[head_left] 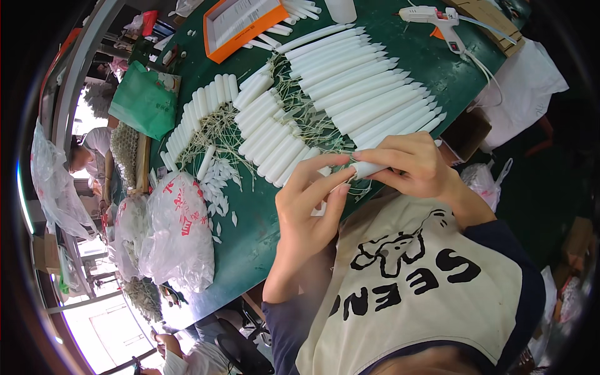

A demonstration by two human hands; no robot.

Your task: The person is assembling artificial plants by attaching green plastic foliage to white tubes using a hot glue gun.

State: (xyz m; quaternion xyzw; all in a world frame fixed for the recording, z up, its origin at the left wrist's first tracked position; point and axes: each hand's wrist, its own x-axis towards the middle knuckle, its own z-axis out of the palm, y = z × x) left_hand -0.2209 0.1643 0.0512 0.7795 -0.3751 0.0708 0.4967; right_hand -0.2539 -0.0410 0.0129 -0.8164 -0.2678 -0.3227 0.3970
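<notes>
While the right hand [415,164] grips a short white tube [369,169], the left hand [312,197] is curled at the tube's near end, but I can't tell what its fingertips pinch. The tube is up between the two hands, close to the person's front. Just past the hands, long white sticks [369,87] with pointy tips lie side by side on the green tabletop [247,256], next to thin tangled wires [300,103]. Left of the left hand sits a clear plastic bag [178,231]. Far ahead of the right hand is a white glue gun [440,25].
</notes>
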